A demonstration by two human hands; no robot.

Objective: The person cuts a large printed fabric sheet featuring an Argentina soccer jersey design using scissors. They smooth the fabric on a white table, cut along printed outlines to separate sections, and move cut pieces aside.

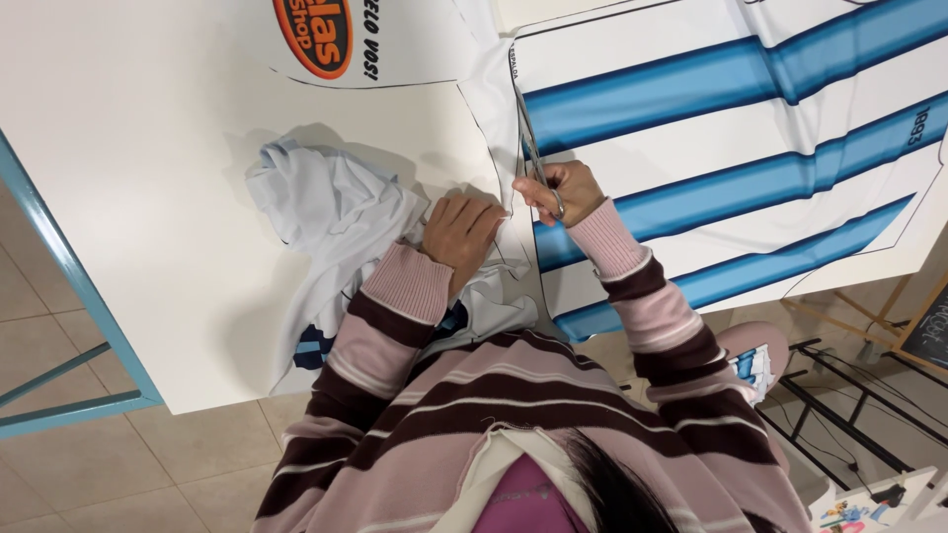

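Observation:
My right hand (559, 190) grips a pair of metal scissors (529, 141) whose blades point away from me along a printed outline on white fabric with light-blue and dark-blue stripes (750, 109). My left hand (460, 229) lies flat, fingers together, pressing the white fabric down just left of the scissors. A bunched-up heap of white fabric (331, 212) sits to the left of my left wrist. Both sleeves are pink with dark stripes.
The white table (128, 148) has a blue metal frame (69, 271) on its left side. A printed white piece with an orange oval mark (326, 39) lies at the far edge. Tiled floor, a black stand (849, 415) and a shoe (755, 365) show at right.

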